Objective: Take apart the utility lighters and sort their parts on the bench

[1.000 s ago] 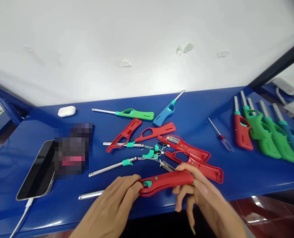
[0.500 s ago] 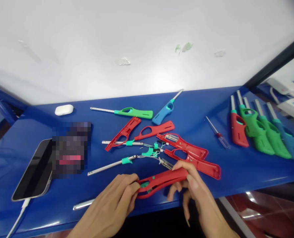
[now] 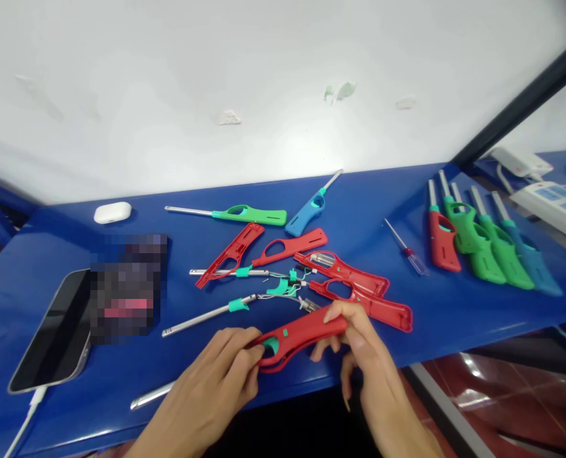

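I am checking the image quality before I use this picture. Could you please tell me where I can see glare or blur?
Head view: the white wall has a bright glow near its middle; the red floor tiles at lower right show glare; pixelation hides detail on a dark item at left; the held red casing looks fairly sharp.

1. Phone (image 3: 51, 331): lies with its dark screen up on the blue tabletop (image 3: 359, 200).
2. White cable (image 3: 23, 423): meets the phone's near end and runs off toward the near left.
3. Dark object with a pinkish-red patch (image 3: 128, 286): just right of the phone; pixelated, so whether the two touch cannot be told.
4. White rounded case (image 3: 112, 212): beyond the phone, slightly right, apart from it.
5. White wall (image 3: 264, 57): behind the phone, its surface chipped in spots.
6. White power strip (image 3: 552, 207): far right of the phone.
7. Reddish tiled floor (image 3: 459, 388): lower than the phone, well right.
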Demonstrator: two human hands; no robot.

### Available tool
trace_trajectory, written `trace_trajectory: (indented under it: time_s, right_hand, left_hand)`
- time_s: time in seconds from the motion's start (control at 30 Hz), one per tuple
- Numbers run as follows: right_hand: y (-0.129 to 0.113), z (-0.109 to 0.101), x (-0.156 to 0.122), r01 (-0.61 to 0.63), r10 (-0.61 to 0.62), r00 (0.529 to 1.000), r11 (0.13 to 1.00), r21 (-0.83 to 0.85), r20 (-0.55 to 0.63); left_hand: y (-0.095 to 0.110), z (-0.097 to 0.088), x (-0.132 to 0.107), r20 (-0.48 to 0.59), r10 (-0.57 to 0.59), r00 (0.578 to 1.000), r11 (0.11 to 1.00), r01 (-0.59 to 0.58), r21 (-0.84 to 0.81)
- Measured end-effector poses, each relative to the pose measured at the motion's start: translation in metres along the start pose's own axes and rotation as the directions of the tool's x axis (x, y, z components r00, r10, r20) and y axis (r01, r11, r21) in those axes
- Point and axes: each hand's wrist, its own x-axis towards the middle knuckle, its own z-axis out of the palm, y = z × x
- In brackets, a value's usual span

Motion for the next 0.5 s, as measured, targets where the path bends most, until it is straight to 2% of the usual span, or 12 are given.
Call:
trace_trajectory:
  time_s: [0.1,0.23,0.33,0.5]
  right_hand:
    - [0.003,0.005,-0.001,0.061,-0.06,0.997,0.998,0.008,-0.051]
    - [0.007,0.005,-0.003,0.112,-0.111,0.993,0.994,0.01,-0.049]
    - [0.006,-0.002,-0.002,0.134,-0.136,0.99,0.989,0.069,0.025]
    - [-0.001,-0.019,0.004,0.028,-0.075,0.976,0.974,0.225,0.202]
  left_hand:
    - [-0.002,0.002,-0.001,0.019,0.01,1.0,0.999,-0.011,0.043]
    - [-0.004,0.002,-0.007,0.041,0.002,0.999,1.0,-0.003,0.009]
    - [-0.006,0.002,-0.011,0.036,-0.007,0.999,0.999,0.009,-0.04]
    - [-0.008,0.002,-0.012,0.034,-0.025,0.999,0.991,0.029,-0.131]
